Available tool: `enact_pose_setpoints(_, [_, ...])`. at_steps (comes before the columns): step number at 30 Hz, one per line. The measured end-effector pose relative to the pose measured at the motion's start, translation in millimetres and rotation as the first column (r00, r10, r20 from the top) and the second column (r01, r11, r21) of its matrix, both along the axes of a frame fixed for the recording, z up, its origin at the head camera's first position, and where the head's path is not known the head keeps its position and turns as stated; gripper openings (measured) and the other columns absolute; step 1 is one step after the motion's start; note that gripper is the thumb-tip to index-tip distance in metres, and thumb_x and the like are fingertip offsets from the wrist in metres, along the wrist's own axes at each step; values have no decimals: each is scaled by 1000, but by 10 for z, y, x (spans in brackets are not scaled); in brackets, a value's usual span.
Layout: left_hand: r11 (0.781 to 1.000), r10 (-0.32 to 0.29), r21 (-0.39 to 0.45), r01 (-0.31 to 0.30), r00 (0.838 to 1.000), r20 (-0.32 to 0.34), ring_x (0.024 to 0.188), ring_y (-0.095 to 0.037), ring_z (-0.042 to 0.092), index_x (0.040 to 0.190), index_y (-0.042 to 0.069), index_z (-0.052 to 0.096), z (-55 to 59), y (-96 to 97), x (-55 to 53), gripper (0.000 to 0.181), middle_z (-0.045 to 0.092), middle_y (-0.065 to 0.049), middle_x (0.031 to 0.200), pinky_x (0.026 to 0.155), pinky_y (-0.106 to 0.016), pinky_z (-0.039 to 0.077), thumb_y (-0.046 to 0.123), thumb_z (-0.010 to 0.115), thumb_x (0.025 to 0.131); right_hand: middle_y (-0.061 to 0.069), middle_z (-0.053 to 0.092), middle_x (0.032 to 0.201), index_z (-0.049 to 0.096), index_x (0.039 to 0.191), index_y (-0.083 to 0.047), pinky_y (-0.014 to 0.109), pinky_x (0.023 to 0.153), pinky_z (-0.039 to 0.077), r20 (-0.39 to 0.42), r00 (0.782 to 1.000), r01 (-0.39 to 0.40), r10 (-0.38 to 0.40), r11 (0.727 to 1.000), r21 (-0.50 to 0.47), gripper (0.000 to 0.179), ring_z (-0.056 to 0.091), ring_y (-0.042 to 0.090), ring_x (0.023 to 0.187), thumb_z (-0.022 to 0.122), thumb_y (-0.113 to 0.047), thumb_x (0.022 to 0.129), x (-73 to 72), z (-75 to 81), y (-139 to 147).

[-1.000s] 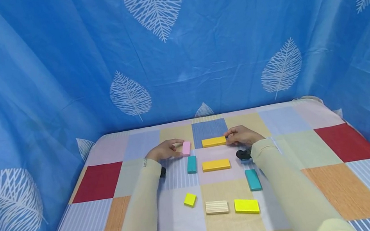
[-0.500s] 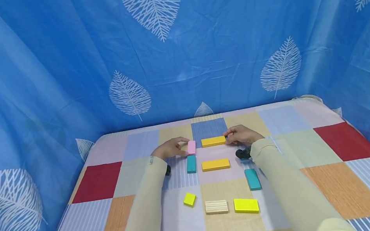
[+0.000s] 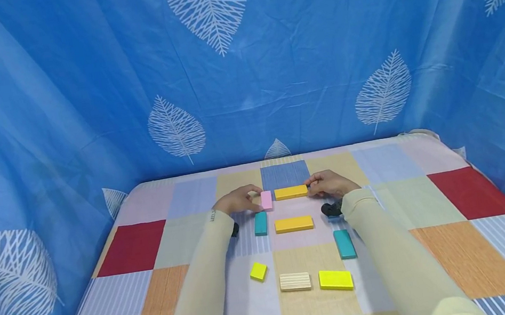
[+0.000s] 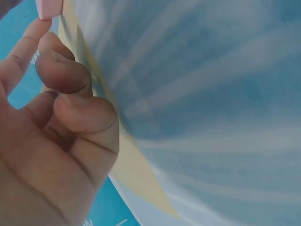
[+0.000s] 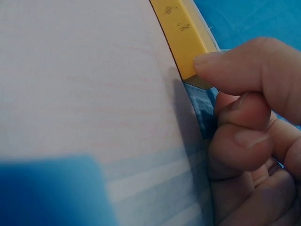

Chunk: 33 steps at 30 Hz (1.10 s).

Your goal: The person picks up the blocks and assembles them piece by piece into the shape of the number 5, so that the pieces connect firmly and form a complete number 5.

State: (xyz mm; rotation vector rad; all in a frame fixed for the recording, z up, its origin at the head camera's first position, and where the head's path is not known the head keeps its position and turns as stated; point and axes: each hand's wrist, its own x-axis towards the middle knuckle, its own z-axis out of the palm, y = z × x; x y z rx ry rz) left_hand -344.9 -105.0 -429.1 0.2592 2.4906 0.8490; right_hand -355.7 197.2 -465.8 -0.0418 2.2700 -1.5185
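My left hand (image 3: 239, 201) pinches a small pink block (image 3: 266, 200) between thumb and index finger, the other fingers curled in. Only a corner of that block shows at the top of the left wrist view. My right hand (image 3: 330, 184) grips the right end of a long orange-yellow block (image 3: 291, 192), thumb against its side in the right wrist view. A narrow gap of cloth separates the pink block from the orange-yellow one. Just below the pink block lies a teal block (image 3: 260, 223), and a second orange-yellow block (image 3: 293, 224) lies nearer me.
Nearer me lie another teal block (image 3: 344, 244), a small yellow square block (image 3: 258, 272), a ridged pale block (image 3: 295, 281) and a yellow block (image 3: 335, 280). A patchwork cloth (image 3: 132, 248) covers the table. Behind it hangs a blue leaf-print curtain (image 3: 273, 95).
My left hand has moved right with the pink block, narrowing the gap to the orange-yellow block. My right hand has stayed in place on that block's end.
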Motion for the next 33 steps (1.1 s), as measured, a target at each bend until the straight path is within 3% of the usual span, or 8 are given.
enact_pose_setpoints(8, [999,45,-8,-45,999,27,129,-34,51,151,20,59,-35,78,-13,58,58,-17,146,120,-56,42,26,83,98,-1,58,80,57,141,13,23,70,48,-1,1000,-8,8,1000,-1,47,52,13,75,71,3,97,8,-5,-6])
enact_pose_setpoints(19, [999,53,5,-53,998,29,126,-33,51,149,21,60,-36,104,11,57,58,-16,139,118,-53,44,26,83,97,-1,57,79,57,140,14,22,70,48,-6,1000,-8,8,1000,-3,46,52,13,75,70,4,97,7,9,-9])
enact_pose_setpoints(33, [999,40,16,-41,998,46,134,-35,50,149,20,58,-44,110,-19,56,53,-18,155,122,-57,39,26,82,98,0,58,82,60,139,9,24,72,48,16,1000,10,-10,999,46,46,54,15,78,73,0,96,-43,-10,-11])
